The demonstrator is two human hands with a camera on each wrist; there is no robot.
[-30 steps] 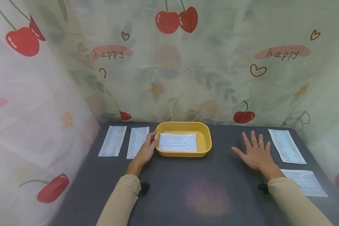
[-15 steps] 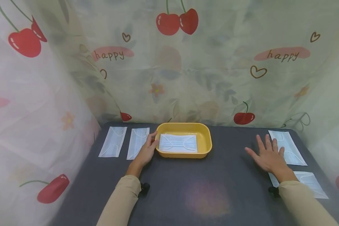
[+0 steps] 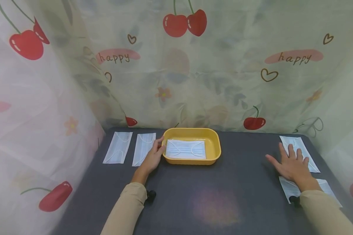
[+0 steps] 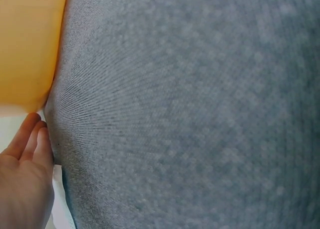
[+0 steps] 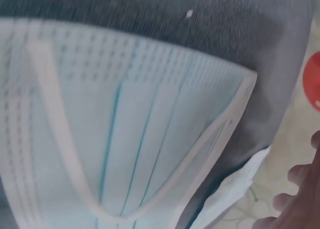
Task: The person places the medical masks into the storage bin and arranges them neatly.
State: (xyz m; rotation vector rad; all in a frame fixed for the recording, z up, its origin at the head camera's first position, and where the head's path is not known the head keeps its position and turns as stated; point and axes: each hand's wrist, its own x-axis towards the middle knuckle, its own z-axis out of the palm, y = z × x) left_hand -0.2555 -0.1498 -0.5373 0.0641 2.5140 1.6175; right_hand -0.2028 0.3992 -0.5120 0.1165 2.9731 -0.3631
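A yellow tray (image 3: pixel 214 143) at the table's far middle holds one face mask (image 3: pixel 186 149). My left hand (image 3: pixel 153 156) rests with straight fingers against the tray's left rim, beside a mask (image 3: pixel 142 147) and another mask (image 3: pixel 118 147) further left. My right hand (image 3: pixel 292 164) lies flat and spread at the far right, its fingers over the far mask (image 3: pixel 303 148); a nearer mask (image 3: pixel 288 187) lies under the wrist. The right wrist view shows that near mask (image 5: pixel 115 139) close up, fingertips (image 5: pixel 300 176) at the edge. In the left wrist view the fingers (image 4: pixel 27 144) touch the tray (image 4: pixel 27 44).
The dark grey table (image 3: pixel 211 195) is walled on three sides by a cherry-print cloth (image 3: pixel 194 65). Its right edge runs just past the two right masks.
My right hand has slid to the right across the table, from the open cloth onto the far right mask. The left hand has stayed at the tray.
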